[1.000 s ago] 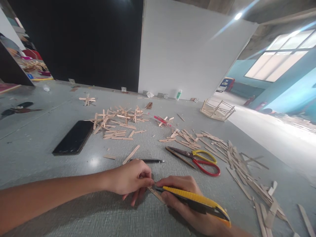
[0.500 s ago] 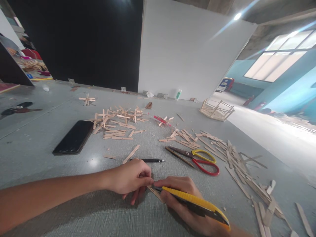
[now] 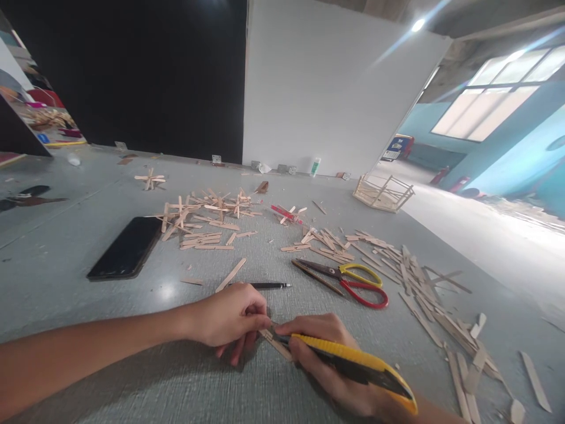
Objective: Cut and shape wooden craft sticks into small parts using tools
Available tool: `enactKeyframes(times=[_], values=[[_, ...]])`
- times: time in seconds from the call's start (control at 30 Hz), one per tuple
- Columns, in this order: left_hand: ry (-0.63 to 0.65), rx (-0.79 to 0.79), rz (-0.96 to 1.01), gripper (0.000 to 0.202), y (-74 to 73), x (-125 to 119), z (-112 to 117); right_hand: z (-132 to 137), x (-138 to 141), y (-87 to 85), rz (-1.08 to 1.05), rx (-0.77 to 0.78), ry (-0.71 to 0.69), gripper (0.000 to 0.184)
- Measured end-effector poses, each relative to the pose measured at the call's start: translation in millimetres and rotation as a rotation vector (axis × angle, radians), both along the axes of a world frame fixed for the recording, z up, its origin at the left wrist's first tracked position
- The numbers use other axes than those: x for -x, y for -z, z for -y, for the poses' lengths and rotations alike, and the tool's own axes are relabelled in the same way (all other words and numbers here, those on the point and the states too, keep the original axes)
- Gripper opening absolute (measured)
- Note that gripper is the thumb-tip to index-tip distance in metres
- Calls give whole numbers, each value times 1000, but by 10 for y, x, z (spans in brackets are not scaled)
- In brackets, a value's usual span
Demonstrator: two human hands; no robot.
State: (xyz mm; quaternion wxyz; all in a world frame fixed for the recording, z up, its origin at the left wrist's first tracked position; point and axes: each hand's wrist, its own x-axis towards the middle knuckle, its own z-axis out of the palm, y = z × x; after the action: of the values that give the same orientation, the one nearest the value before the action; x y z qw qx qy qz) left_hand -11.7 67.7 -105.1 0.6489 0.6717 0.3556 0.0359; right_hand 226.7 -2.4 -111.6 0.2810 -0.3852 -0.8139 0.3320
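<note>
My right hand (image 3: 324, 347) is closed around a yellow and black utility knife (image 3: 353, 357), its tip pointing left toward a flat wooden craft stick (image 3: 276, 345). Thumb and fingers of my left hand (image 3: 238, 318) pinch the upper end of that stick; part of it is hidden behind the fingers. The blade's tip lies on or very near the stick, and I cannot tell how deep it sits. Just beyond my left hand are a black pen (image 3: 265, 285) and a loose craft stick (image 3: 232, 274). Scissors (image 3: 344, 280) with one yellow and one red handle lie past my right hand.
A black phone (image 3: 126, 247) lies at the left. Craft stick pieces (image 3: 212, 212) are heaped mid-table, with more strips (image 3: 424, 294) along the right. A stick-built frame (image 3: 384, 193) stands at the back right, near a small white-green bottle (image 3: 315, 167). An upright white panel (image 3: 326, 88) closes the back.
The whole view has shifted slightly, so the things on the table appear a little further left. The knife has moved slightly relative to the stick; both hands keep their hold.
</note>
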Motion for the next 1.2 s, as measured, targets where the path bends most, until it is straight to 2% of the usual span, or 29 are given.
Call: enactKeyframes(times=[0.3,0.47,0.57,0.7,0.77,0.87,0.93,1.07,1.2], values=[[3,22,0,32,9,-3,-11,-23,11,0,10,58,33,27],[-29,-1,-21,21,-90,0,41,-22,3,32,8,61,113,28],[-36,-8,-44,16,-194,5,156,-28,9,34,-26,156,179,32],[21,-63,-103,7,-269,-17,311,-67,5,32,-180,379,256,45],[32,-154,-151,11,-262,-34,339,-79,-12,48,-251,460,282,46],[-3,-515,-179,11,-244,-46,315,-74,-40,92,-329,517,320,44],[63,-715,-114,4,-268,-40,287,-66,-43,120,-363,528,353,44],[382,-762,-2,6,-423,0,259,-86,-18,144,-404,486,427,44],[413,-777,-32,21,-576,69,197,-130,-7,137,-454,494,439,43]])
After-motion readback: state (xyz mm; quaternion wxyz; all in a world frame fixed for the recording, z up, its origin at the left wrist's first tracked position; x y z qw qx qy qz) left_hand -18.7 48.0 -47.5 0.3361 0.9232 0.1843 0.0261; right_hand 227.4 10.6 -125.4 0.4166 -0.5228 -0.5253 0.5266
